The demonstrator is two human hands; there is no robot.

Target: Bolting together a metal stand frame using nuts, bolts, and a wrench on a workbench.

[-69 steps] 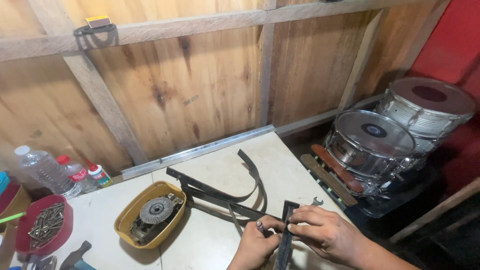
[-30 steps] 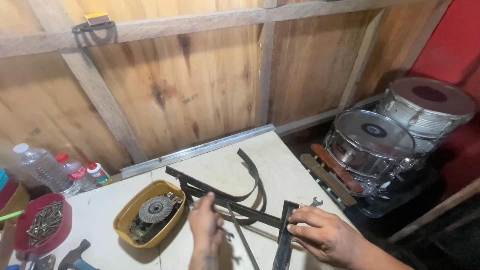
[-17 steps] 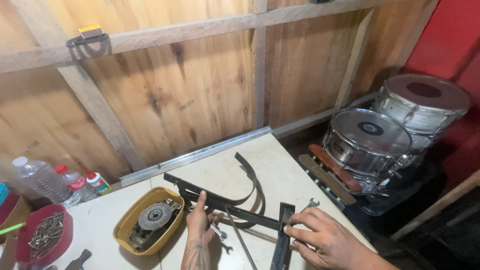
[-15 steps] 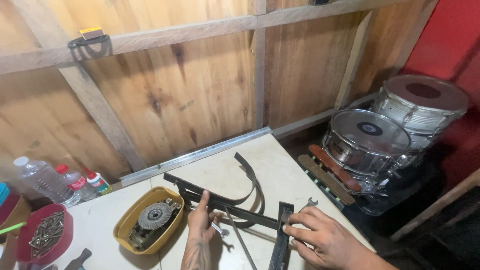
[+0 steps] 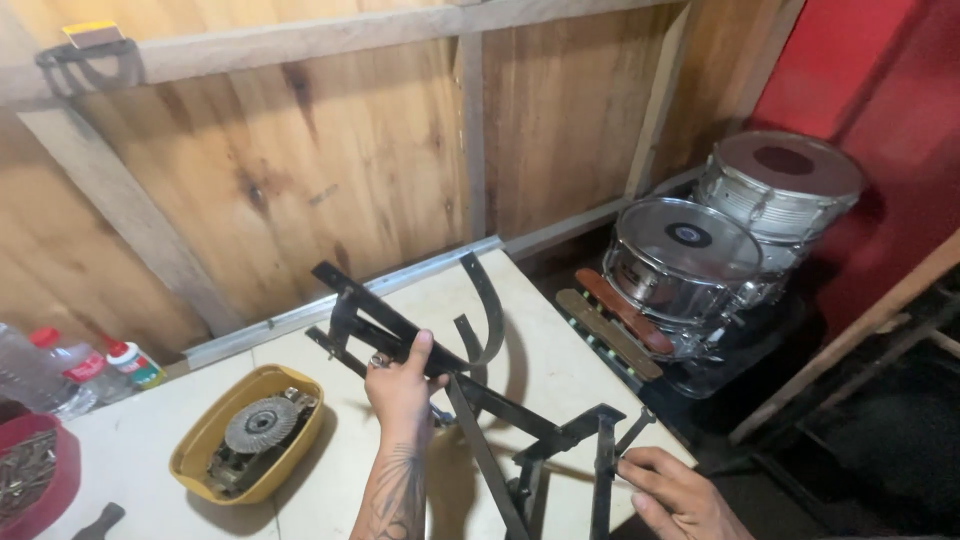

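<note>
A black metal frame (image 5: 480, 390) of flat bars and curved straps is raised off the white table (image 5: 560, 345). My left hand (image 5: 402, 378) grips one of its straight bars near the middle, thumb up, with a ring on one finger. My right hand (image 5: 676, 490) holds the frame's lower right end at the table's front corner, fingers closed on a thin bar. The two curved straps stick up toward the wooden wall.
A yellow oval dish (image 5: 248, 445) with a wire wheel brush sits left of my left hand. A red bowl (image 5: 35, 480) and plastic bottles (image 5: 75, 365) stand at far left. Two snare drums (image 5: 690, 262) rest on the floor beyond the table's right edge.
My left hand has closed on the black frame and lifted it off the table, tilting it up. My right hand slid to the frame's lower right end.
</note>
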